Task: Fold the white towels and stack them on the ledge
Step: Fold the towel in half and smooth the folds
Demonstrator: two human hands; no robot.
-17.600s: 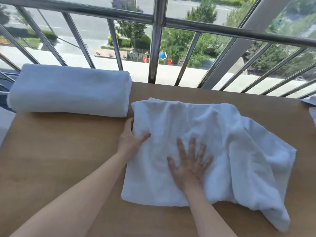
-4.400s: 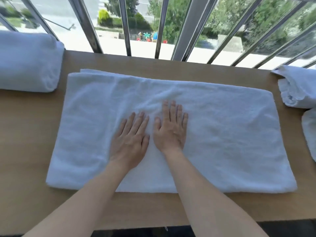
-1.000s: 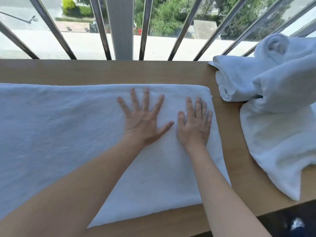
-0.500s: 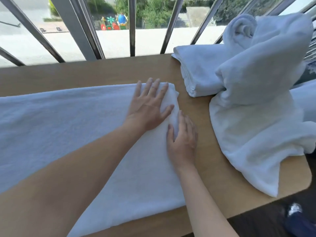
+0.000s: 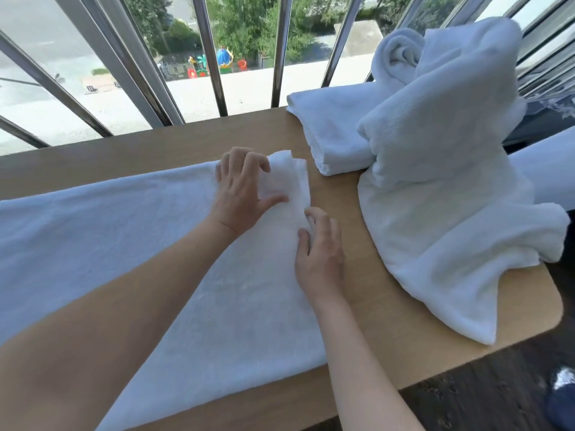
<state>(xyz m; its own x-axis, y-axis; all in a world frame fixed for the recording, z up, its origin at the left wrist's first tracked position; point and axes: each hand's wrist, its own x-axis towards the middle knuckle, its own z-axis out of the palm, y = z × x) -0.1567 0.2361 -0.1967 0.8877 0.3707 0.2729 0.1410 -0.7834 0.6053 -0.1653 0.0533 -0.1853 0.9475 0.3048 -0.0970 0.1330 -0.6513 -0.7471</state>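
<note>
Towel (image 5: 155, 244) lies flat along the wooden ledge (image 5: 404, 321), with its short end near centre frame. My left hand (image 5: 245, 188) curls its fingers on the far corner of that end at 12 o'clock. My right hand (image 5: 320, 244) pinches the same edge nearer me. I judge this end now goes over toward 9 o'clock. I'd lift both corners level, keep the long edges matched and land them square. A loose towel heap (image 5: 451, 197) and a folded towel (image 5: 329, 132) sit just beside at 2 o'clock, so I'd steer clear.

The left hand (image 5: 241, 194) and right hand (image 5: 320, 253) grip the flat towel (image 5: 124, 228) at its right end.
</note>
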